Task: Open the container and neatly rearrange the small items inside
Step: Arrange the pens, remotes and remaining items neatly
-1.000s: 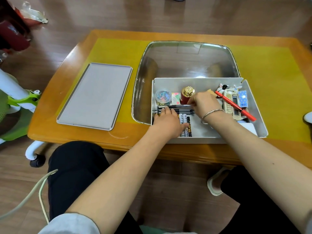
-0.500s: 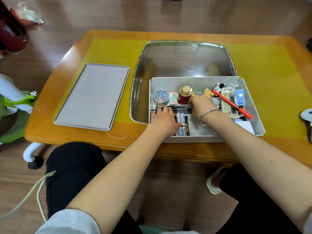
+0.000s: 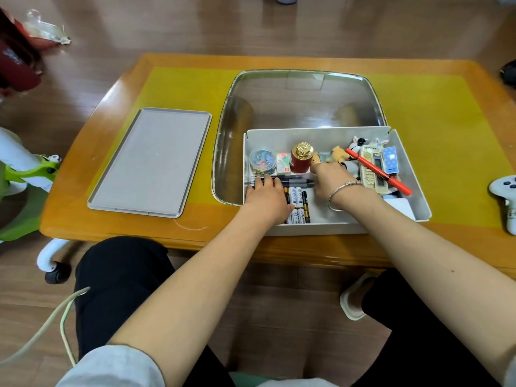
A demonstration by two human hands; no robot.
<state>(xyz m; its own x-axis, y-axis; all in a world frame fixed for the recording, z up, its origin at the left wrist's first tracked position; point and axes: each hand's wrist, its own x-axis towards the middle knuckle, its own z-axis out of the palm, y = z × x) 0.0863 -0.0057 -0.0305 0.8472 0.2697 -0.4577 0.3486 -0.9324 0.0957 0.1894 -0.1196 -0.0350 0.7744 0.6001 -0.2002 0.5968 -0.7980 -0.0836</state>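
Container [image 3: 321,134]: white open box at the near edge of the table [image 3: 83,213], right of centre, its far part lying over a clear tray [image 3: 301,99]. Its lid [image 3: 150,160] lies flat near the table's left edge, well apart, so opening is done.

Contents: dark pens [image 3: 296,181] lie across the middle; batteries [image 3: 297,199] in a row at the near wall; round clip jar [image 3: 262,160] in the far-left corner, a small pink box [image 3: 283,163] and a red, gold-capped seal [image 3: 301,160] beside it. Small figurines [image 3: 339,155], a red pen [image 3: 377,171] and a beige gadget [image 3: 372,171] crowd the right end.

My left hand [image 3: 268,196] rests flat, fingers straight, tips on the pens. My right hand [image 3: 329,177] is curled at the pens' right end just beside the seal; I cannot tell whether it pinches anything.

Handling, judged: pens are light, stiff and roll easily; best squared up by pressing at both ends. Batteries are dense and will also roll. The seal looks top-heavy; grip its body.

Versus a second ago: right hand has drawn back from the seal's cap toward the pens; left hand has shifted slightly left along them.
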